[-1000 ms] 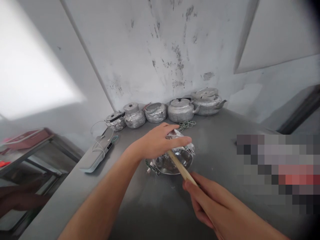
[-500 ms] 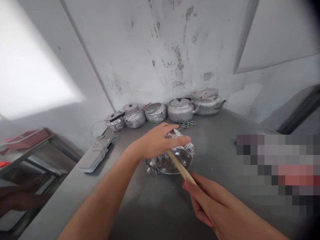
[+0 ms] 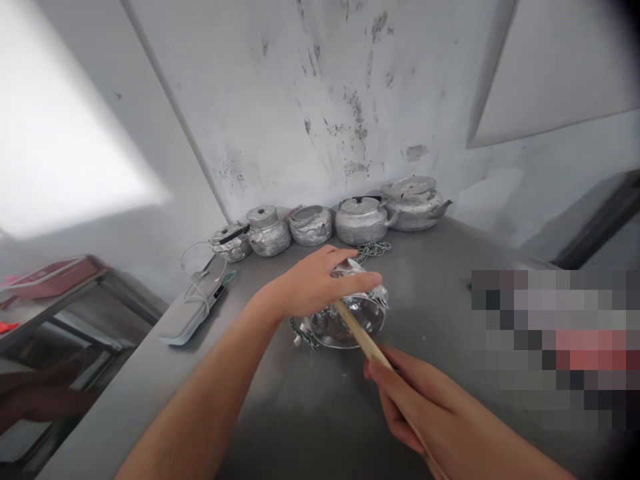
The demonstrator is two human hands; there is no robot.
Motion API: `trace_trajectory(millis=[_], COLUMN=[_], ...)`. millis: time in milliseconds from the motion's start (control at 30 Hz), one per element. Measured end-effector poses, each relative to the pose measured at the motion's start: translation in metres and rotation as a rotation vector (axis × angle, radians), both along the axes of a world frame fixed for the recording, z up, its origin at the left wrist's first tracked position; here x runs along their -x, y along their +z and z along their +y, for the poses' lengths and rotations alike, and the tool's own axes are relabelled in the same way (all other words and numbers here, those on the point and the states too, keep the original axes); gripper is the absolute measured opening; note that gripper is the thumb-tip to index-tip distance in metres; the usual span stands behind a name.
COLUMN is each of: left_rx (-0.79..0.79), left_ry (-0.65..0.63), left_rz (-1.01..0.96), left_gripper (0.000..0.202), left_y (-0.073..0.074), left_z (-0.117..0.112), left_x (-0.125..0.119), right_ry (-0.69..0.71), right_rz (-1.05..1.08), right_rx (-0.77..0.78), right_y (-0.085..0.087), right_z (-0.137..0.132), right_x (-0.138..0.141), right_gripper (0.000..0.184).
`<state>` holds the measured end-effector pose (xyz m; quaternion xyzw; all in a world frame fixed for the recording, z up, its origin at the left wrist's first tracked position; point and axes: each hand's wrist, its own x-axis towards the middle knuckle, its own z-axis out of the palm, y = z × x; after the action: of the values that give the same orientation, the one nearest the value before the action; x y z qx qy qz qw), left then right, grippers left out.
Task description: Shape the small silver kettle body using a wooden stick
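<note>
A small, dented silvery metal pot (image 3: 371, 321) lies tipped on the table, its round mouth facing me. My left hand (image 3: 320, 281) is laid over the pot's upper side and holds it, thumb and fingers spread around the metal. In my right hand (image 3: 413, 400) a pale wooden stick (image 3: 361, 335) is gripped with the fingers wrapped around it. The stick's far end reaches the pot's mouth beneath my left hand, where its tip is hidden. Dark green-and-white cord (image 3: 306, 337) is tied at the pot's left side.
Along the wall stand several dented metal kettles and pots, among them a lidded kettle (image 3: 361, 221) and a larger kettle (image 3: 415, 212). A patterned cord (image 3: 374, 249) lies before them. A power bank (image 3: 193, 313) with cable rests by the table's left edge. A pink basket (image 3: 55, 280) sits left.
</note>
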<state>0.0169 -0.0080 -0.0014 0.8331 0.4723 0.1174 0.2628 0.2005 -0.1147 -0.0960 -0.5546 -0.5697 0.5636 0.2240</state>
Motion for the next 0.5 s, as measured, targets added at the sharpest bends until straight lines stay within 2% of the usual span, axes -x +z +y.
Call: trace_trajectory(millis=[133, 300, 500], left_rx=[-0.003, -0.002, -0.014], left_ry=[-0.004, -0.006, -0.01], left_rz=[0.009, 0.005, -0.007], left_gripper=[0.083, 0.083, 0.082], left_y=[0.0004, 0.001, 0.0012], left_z=[0.0001, -0.0003, -0.0002], left_x=[-0.0005, 0.0002, 0.0006], right_ry=[0.007, 0.086, 0.013], right_rz=[0.007, 0.062, -0.034], right_rx=[0.004, -0.024, -0.02], right_y=[-0.0038, -0.008, -0.0088], right_z=[0.0016, 0.0048, 0.0026], right_x=[-0.0014, -0.0069, -0.0036], right_gripper=[0.051, 0.045, 0.05])
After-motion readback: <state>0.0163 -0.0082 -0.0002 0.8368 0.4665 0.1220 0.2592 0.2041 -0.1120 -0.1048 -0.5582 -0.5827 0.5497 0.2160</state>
